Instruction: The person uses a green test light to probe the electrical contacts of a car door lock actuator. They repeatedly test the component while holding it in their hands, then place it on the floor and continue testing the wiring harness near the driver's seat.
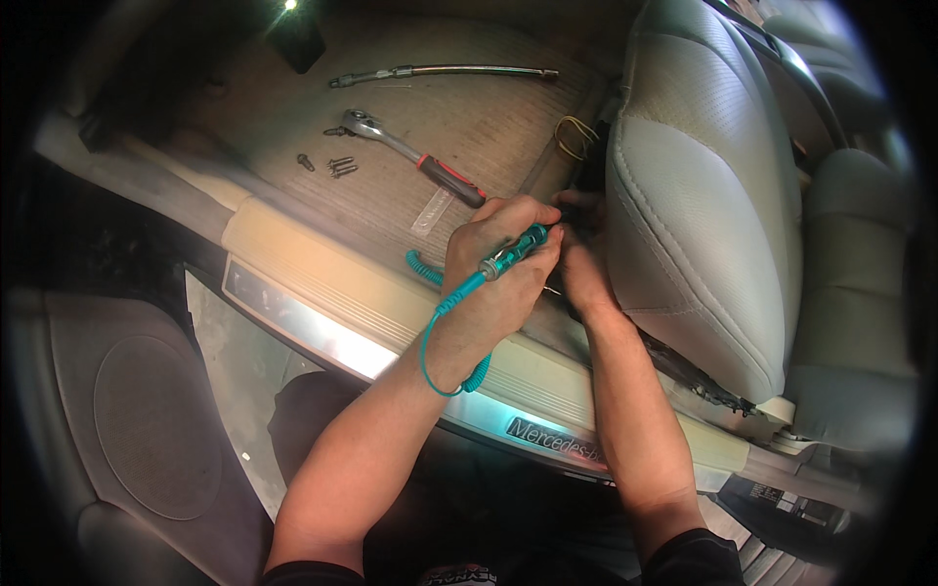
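Note:
My left hand (496,283) is closed round a teal see-through circuit tester (515,251), its tip pointing toward the seat. From the tester's rear end a teal coiled cord (426,337) loops over my left wrist. Close beside it, my right hand (584,273) reaches in at the front edge of the grey leather car seat (703,195). The right fingers look curled in the shadow there, and whatever they grip is too dark to make out. Just beyond my hands lies a loop of thin yellow wire (575,137).
On the carpeted floor (489,127) rest a ratchet (415,156) with a red and black handle, a long extension bar (445,71) and several bolts (340,166). The cream door sill (332,273) runs below my forearms. An open door panel (147,420) stands at lower left.

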Action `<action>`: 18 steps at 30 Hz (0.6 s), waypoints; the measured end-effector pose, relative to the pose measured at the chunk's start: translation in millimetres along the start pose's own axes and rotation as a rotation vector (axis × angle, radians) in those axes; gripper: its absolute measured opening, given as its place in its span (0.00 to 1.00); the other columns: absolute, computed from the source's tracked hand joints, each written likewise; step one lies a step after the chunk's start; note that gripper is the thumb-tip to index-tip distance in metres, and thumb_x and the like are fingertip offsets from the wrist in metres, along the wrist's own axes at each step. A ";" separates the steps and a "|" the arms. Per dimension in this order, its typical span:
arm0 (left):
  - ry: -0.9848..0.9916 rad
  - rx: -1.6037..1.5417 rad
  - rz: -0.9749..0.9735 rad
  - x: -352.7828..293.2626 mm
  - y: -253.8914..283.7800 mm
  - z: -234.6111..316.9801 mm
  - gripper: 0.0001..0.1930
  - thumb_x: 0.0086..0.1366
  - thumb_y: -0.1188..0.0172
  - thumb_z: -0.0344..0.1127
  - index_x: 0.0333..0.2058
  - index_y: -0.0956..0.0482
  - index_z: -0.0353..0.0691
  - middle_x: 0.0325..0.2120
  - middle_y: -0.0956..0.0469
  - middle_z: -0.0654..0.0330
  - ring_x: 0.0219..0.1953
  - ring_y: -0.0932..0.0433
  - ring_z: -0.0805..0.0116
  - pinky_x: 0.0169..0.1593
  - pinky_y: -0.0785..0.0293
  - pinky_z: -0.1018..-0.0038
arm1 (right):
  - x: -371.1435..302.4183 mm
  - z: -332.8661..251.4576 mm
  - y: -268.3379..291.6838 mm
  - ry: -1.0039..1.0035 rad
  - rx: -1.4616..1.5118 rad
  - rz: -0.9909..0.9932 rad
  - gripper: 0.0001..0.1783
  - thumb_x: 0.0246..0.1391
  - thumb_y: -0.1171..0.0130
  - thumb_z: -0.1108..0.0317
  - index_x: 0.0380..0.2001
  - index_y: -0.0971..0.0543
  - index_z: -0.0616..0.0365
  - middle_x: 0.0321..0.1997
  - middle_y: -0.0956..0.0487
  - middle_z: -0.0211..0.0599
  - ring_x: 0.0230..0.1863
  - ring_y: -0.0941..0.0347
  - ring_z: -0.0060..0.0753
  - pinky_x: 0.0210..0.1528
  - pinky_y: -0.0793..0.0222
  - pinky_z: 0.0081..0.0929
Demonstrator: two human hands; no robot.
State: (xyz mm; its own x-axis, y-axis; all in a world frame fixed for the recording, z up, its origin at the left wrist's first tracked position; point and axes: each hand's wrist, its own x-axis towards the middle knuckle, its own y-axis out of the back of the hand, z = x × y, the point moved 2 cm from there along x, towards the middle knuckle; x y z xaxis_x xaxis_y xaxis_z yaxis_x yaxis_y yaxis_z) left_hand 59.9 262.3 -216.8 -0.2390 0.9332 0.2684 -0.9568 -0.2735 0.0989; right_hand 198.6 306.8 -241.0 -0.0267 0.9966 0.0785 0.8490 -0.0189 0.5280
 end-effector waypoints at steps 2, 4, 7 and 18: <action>-0.007 0.031 -0.034 1.1 1.1 1.0 0.07 0.63 0.33 0.27 0.39 0.18 0.32 0.32 0.19 0.48 0.33 0.17 0.57 0.39 0.22 0.68 | 0.3 5.8 0.3 0.016 -0.034 0.006 0.18 0.53 0.40 0.80 0.49 0.21 0.57 0.48 0.20 0.39 0.52 0.24 0.36 0.58 0.29 0.32; -0.015 0.027 -0.034 2.2 2.0 0.8 0.07 0.63 0.33 0.27 0.38 0.18 0.32 0.31 0.19 0.49 0.33 0.17 0.58 0.38 0.22 0.69 | -0.3 6.0 0.3 -0.002 -0.025 0.002 0.18 0.55 0.38 0.78 0.50 0.21 0.58 0.48 0.20 0.40 0.51 0.24 0.36 0.58 0.29 0.32; -0.003 -0.040 -0.009 4.5 2.6 -5.9 0.07 0.63 0.33 0.28 0.38 0.18 0.32 0.30 0.19 0.50 0.31 0.17 0.60 0.37 0.22 0.69 | -2.5 -1.5 -1.8 -0.059 0.041 -0.002 0.18 0.58 0.36 0.75 0.52 0.21 0.58 0.48 0.19 0.40 0.50 0.24 0.35 0.57 0.29 0.32; 0.400 -0.454 0.043 13.0 1.3 -10.6 0.05 0.65 0.35 0.27 0.37 0.18 0.30 0.30 0.16 0.56 0.32 0.20 0.75 0.36 0.24 0.76 | -0.8 3.2 -3.9 -0.083 0.096 0.009 0.19 0.58 0.33 0.71 0.52 0.21 0.59 0.47 0.18 0.42 0.49 0.23 0.36 0.56 0.29 0.33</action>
State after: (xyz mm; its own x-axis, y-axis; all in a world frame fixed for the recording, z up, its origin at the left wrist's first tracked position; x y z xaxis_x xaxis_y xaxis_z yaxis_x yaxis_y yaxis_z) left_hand 53.7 276.5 -223.3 -0.2385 0.9628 -0.1270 -0.8990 -0.2684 -0.3460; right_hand 197.0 306.3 -245.8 0.0218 0.9997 0.0105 0.8959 -0.0242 0.4435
